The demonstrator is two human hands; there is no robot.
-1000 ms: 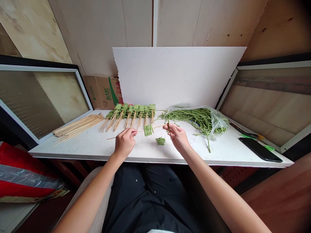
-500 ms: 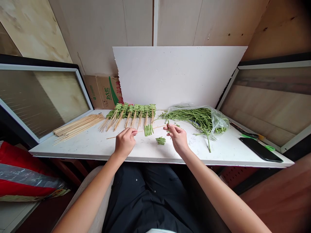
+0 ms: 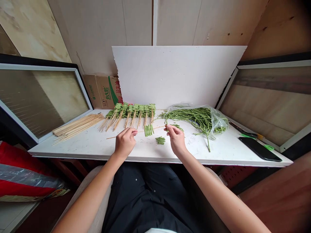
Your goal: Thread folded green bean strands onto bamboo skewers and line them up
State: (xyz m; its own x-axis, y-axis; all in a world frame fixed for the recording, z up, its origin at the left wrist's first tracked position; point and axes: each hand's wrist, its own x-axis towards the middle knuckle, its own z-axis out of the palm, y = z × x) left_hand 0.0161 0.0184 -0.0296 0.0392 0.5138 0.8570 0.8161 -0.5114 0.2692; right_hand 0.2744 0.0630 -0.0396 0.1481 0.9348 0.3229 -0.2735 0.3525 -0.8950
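Observation:
My left hand [image 3: 125, 142] is closed round a thin bamboo skewer [image 3: 111, 138], held nearly level above the white table. Several short green bean pieces [image 3: 148, 130] sit side by side on the skewer, between my two hands. With closed fingertips, my right hand [image 3: 177, 139] pinches a single bean piece [image 3: 167, 122] upright at the skewer's right end; whether the tip has pierced it I cannot tell. A small pile of cut bean pieces [image 3: 160, 140] lies below the skewer, and another pile [image 3: 178, 127] shows just behind my right hand.
Finished bean skewers [image 3: 136, 110] are stacked at the back. Bare skewers [image 3: 77, 126] lie at the left. Long beans [image 3: 194, 117] spill from a clear plastic bag [image 3: 217, 118]. A black phone [image 3: 259, 149] rests near the right edge; a white board [image 3: 179, 77] leans behind.
My right hand has turned slightly and shifted a little left with the bean piece, uncovering more of the pile behind it. My left hand and the skewer have barely moved.

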